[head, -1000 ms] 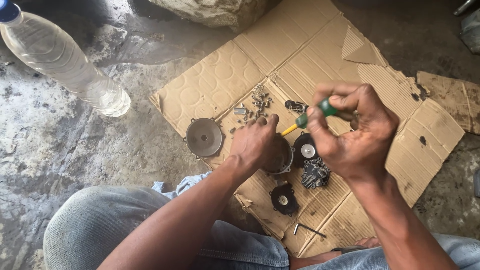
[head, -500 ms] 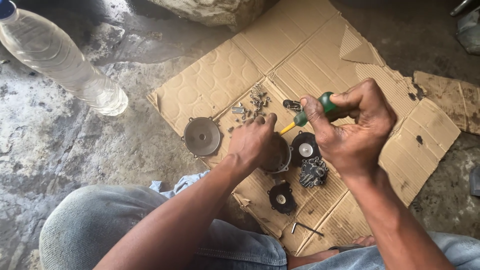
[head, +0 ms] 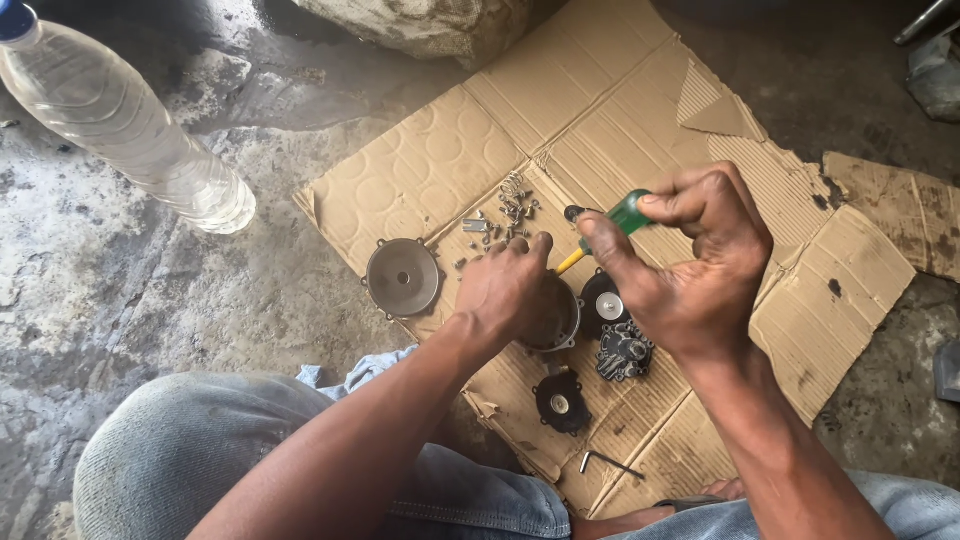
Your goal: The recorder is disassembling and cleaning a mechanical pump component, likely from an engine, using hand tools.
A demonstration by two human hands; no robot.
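- A clear plastic bottle lies tilted on the wet concrete floor at far left, well apart from the work; it could roll if knocked, though nothing is near it.
- A round metal cover rests near the left edge of the cardboard, and could be pushed off onto the floor by a sweeping forearm.
- A loose pile of screws sits just beyond the left hand; they could be scattered by that hand, and small ones lost on the floor.
- The left hand is closed down over a round metal housing, steadying it at the cardboard's middle.
- The right hand is wrapped shut around the green handle of a screwdriver, its tip hidden at the left fingers; a slip could jab them.
- Black parts and a hex key crowd the near side; open cardboard is left only beyond and to the right.
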